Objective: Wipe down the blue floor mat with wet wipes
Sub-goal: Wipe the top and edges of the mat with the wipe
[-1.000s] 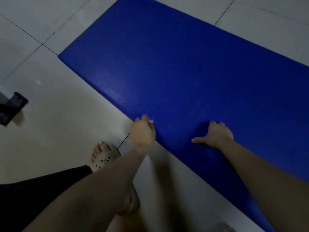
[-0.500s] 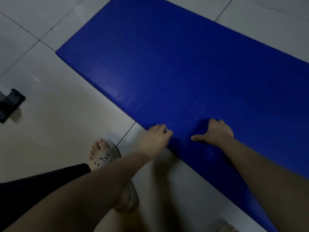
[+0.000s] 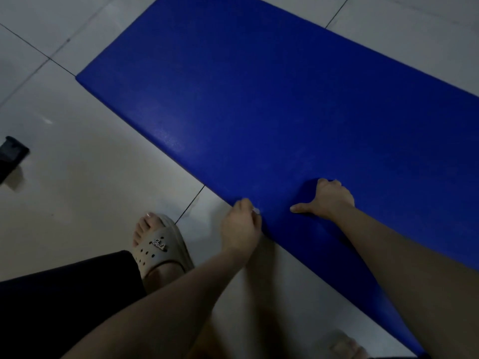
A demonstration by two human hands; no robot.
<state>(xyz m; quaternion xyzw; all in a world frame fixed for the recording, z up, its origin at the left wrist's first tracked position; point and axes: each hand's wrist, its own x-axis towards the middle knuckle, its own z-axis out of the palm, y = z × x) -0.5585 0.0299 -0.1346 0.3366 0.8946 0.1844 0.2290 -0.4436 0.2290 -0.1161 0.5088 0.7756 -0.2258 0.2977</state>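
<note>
The blue floor mat [image 3: 259, 104] lies slantwise across the pale tiled floor. At its near edge my left hand [image 3: 241, 224] pinches a small white wet wipe [image 3: 256, 210] against the mat; only a sliver of the wipe shows past my fingers. A short way to the right my right hand [image 3: 328, 200] rests on the mat surface with the thumb stretched out to the left and the fingers bent down onto it, holding nothing.
My left foot in a pale perforated sandal [image 3: 160, 247] stands on the tiles just left of my left hand. Another sandal toe [image 3: 344, 345] shows at the bottom edge. A dark object [image 3: 11, 156] sits at the far left.
My left hand has slid to the right along the mat's near edge, closer to my right hand. My right hand has stayed put on the mat.
</note>
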